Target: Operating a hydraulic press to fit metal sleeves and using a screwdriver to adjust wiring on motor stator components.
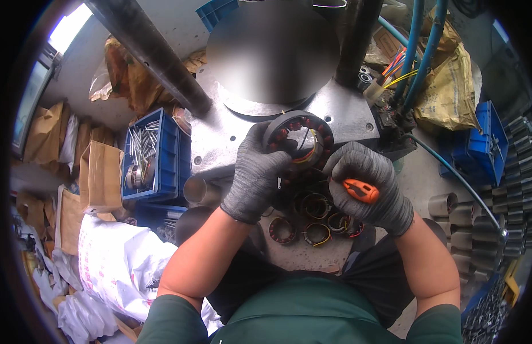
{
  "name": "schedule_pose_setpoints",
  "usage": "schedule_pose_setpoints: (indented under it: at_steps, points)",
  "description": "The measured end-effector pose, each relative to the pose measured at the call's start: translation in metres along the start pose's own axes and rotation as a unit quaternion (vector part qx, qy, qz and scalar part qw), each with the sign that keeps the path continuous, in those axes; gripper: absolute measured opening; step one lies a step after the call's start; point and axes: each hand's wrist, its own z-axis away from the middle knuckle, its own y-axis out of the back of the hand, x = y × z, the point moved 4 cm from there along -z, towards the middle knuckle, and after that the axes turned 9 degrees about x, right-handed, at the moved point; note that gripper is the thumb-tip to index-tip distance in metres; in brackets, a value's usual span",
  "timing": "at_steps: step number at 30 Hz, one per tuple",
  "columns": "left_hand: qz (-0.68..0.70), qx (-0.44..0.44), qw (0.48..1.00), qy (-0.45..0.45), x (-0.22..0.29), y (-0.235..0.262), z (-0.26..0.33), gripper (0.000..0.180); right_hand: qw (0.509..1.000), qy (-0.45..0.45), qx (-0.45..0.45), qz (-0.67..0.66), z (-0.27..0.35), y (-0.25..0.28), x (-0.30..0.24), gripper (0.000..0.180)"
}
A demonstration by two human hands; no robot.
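My left hand [256, 175], in a grey knit glove, is closed on the left side of a motor stator [325, 135]. This dark grey ring has reddish copper windings and yellowish wires inside, and it is held tilted in front of the press bed. My gloved right hand [369, 180] is closed around an orange-handled tool [360, 191] with black inlays. The tool's working end is hidden by the fingers, close to the ring's lower right. On the floor below my hands lie several more wound stators [282, 230], some with loose yellow wires.
A steel press bed [211, 137] with a round ram [271, 57] and two dark columns [157, 60] stands ahead. Blue bins [173, 155] of metal rods sit left, near a white sack [117, 261]. Metal cylinders [465, 209] and a teal hose [458, 173] are at right.
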Motion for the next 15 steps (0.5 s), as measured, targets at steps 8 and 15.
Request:
schedule_pose_setpoints:
  at_steps: [8,15]
  points:
    - [-0.038,0.020,0.999,-0.020,0.000,-0.007,0.008,0.064,0.994,0.011,-0.042,0.101,-0.001,-0.015,-0.003,0.026]
    - [-0.169,0.008,0.973,-0.155,-0.002,-0.020,0.019,0.064,0.970,-0.238,-0.031,0.045,-0.014,-0.004,0.016,0.015]
